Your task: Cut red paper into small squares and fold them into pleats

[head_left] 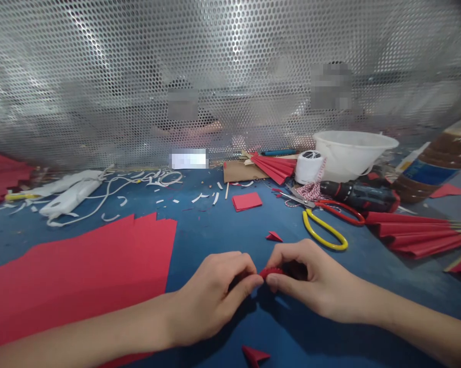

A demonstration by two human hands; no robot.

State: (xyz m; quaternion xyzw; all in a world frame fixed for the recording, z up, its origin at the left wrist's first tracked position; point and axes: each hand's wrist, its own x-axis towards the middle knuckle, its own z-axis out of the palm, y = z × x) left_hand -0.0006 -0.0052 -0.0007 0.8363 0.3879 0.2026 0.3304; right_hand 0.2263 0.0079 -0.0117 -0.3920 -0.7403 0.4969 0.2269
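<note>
A small pleated piece of red paper [271, 272] is held up just over the blue table, between my two hands. My left hand [215, 294] pinches its left end with thumb and forefinger. At the other end, my right hand [316, 278] is closed on it in the same way, and its fingers hide part of the folds. One red paper scrap [273, 236] lies beyond the hands, another folded scrap [254, 354] nearer to me. To the left, under my forearm, spreads a stack of large red paper sheets [111, 266].
Scissors [326, 225] with red and yellow handles lie right of centre, by a cordless drill [360, 194]. Behind stand a white bucket [349, 153], string spool [307, 167] and brown bottle [432, 163]. Left lies a white power strip [74, 194]; perforated metal [230, 61] closes the back.
</note>
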